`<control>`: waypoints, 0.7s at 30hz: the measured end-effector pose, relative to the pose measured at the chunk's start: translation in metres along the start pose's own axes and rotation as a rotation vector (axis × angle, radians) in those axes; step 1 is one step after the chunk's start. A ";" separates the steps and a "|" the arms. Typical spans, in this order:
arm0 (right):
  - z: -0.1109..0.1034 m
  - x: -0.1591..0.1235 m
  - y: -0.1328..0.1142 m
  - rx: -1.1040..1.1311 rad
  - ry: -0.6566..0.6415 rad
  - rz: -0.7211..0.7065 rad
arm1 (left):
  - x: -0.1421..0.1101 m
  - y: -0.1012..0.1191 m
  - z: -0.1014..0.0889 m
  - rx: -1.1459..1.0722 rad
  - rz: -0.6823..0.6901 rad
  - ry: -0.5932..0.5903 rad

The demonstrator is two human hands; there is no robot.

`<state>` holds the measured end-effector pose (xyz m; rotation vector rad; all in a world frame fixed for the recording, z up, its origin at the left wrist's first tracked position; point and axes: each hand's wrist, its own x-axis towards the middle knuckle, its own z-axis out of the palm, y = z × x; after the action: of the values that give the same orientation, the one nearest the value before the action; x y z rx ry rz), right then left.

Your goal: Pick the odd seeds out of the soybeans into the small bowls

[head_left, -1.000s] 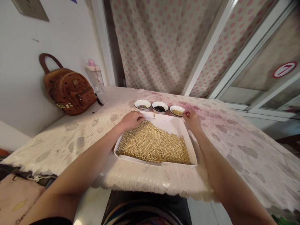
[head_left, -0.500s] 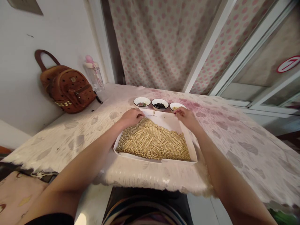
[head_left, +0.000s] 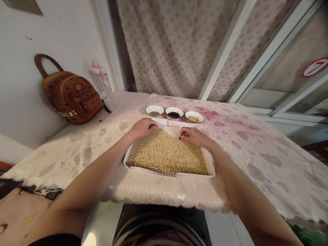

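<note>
A shallow white cardboard box lies on the table, filled with yellow soybeans that leave part of its far floor bare. My left hand rests over the far left corner of the box, fingers curled together at the edge of the beans. Inside the far right part, my right hand has its fingertips drawn together just over the beans; anything between them is too small to see. Behind the box stand three white dark-rimmed bowls: one with small reddish-green beans, one with black beans, one with pale yellow pieces.
A brown backpack leans against the wall at the left, beside a clear bottle with a pink top. A patterned cloth covers the table. Beyond it hang a dotted curtain and a framed glass door.
My right hand has moved from the right-hand bowl, left and nearer to me, down to the beans in the box. That bowl is now uncovered. My left hand stays nearly in place.
</note>
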<state>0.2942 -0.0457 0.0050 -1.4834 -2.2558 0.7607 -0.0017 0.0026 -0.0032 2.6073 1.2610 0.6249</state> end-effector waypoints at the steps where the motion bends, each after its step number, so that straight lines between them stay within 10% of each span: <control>1: 0.000 0.001 0.001 -0.015 0.035 0.011 | 0.000 0.000 0.000 0.002 -0.004 0.001; 21: 0.010 0.007 0.004 -0.301 0.159 0.012 | 0.001 0.001 0.000 -0.005 -0.006 0.003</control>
<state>0.2889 -0.0402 -0.0052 -1.6249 -2.3149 0.3000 -0.0011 0.0028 -0.0027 2.5987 1.2660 0.6300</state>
